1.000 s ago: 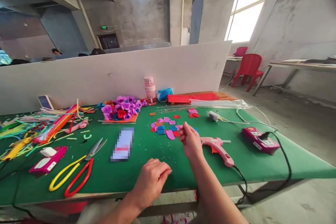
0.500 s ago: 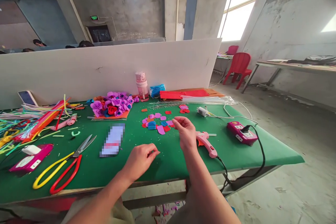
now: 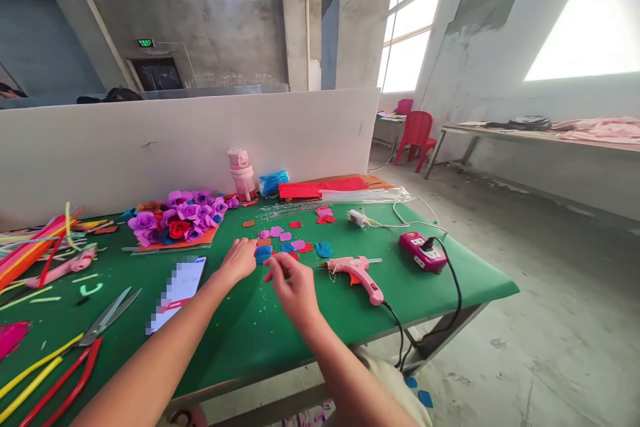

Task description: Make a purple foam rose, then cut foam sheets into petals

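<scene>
My left hand (image 3: 241, 259) reaches to the left edge of a scatter of small petal-shaped pieces, its fingers bent down and held together beside a blue piece (image 3: 263, 253). Just nearer to me and to the right, my right hand (image 3: 294, 287) is curled, thumb and fingertips drawn together; whatever they may hold is too small to make out. Purple pieces (image 3: 275, 231), red and brown ones lie beyond both hands. Another blue piece (image 3: 323, 249) rests apart on the right. A pink glue gun (image 3: 357, 271) with a clear stick lies right of my right hand.
Purple, red and blue artificial flowers (image 3: 185, 217) lie behind a phone (image 3: 179, 290). Large scissors (image 3: 93, 340) are at the left. A pink bottle (image 3: 243, 177) stands by the white partition (image 3: 190, 140). A magenta power strip (image 3: 423, 252) with a black cord sits at the right.
The view has turned right. My left hand has moved forward to the pieces. My right hand has drawn back towards me and left, uncovering the glue gun's nozzle and a blue piece.
</scene>
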Demonstrator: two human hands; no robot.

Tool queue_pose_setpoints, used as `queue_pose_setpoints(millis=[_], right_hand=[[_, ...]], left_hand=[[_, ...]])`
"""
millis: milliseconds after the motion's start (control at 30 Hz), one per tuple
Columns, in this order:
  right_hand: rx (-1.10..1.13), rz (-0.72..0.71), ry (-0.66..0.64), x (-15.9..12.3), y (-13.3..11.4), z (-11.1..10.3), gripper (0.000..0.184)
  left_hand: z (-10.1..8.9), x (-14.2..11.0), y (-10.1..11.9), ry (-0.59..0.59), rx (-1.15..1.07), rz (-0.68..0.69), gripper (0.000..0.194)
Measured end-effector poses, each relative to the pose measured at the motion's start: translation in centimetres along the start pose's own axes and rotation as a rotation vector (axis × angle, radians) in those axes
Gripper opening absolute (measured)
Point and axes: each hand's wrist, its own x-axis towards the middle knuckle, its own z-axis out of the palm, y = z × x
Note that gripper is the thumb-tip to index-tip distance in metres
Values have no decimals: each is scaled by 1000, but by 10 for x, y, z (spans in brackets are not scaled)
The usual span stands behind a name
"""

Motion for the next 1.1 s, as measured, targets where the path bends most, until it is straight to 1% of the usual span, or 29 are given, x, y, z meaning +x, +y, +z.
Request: queue_pose_setpoints(millis=[100, 133, 167, 233, 267, 300, 333, 400, 467, 500, 533, 567, 600, 633, 667, 700, 733, 800, 867, 1100], right_hand=[[-30, 13, -48, -6, 5, 6, 29], [-34, 10, -60, -6, 6, 5, 26], [-42, 4, -67, -5, 6, 2, 23], [-77, -21, -49, -1, 4, -11, 21], [-107, -38, -21, 3, 2, -21, 24], [-135, -51, 23, 7, -1, -34, 28], [-170, -70, 76, 11, -4, -50, 34], [-193, -73, 267, 14, -9, -89, 39], [-179, -68, 546, 10, -9, -131, 43], [-230, -59, 669, 4, -7, -150, 44], [-320, -37, 769, -2, -2, -166, 45], [-407, 6, 826, -10, 3, -178, 46], [-479, 52, 825, -18, 10, -187, 47], [-542, 91, 726, -25, 18, -193, 48], [-626, 119, 579, -31, 26, -195, 48], [-714, 147, 461, -35, 33, -195, 48], [-787, 185, 392, -38, 39, -194, 49], [-841, 221, 378, -39, 47, -189, 48], [-866, 241, 411, -37, 50, -186, 49], [-918, 269, 464, -37, 47, -178, 49]], left_hand=[[-10, 3, 10, 71, -41, 54, 49], [-17, 1, 12, 103, -49, 56, 48], [-23, -4, 15, 132, -64, 53, 42], [-32, -21, 24, 154, -119, 49, 26], [-32, -34, 29, 153, -194, 51, 28], [-29, -50, 35, 162, -264, 53, 35], [-22, -67, 42, 184, -325, 71, 38], [2, -103, 53, 256, -353, 172, 37], [30, -136, 59, 364, -279, 308, 29], [43, -148, 61, 418, -216, 328, 27], [53, -158, 61, 477, -144, 352, 28], [60, -164, 60, 494, -87, 375, 30], [65, -168, 59, 498, -50, 392, 32], [67, -169, 58, 492, -24, 397, 34], [67, -169, 58, 477, -9, 394, 35], [66, -169, 58, 464, 2, 383, 35], [65, -168, 59, 454, 12, 369, 36], [61, -167, 62, 439, 33, 347, 37], [58, -168, 66, 429, 43, 335, 37], [55, -172, 68, 402, 7, 329, 35]])
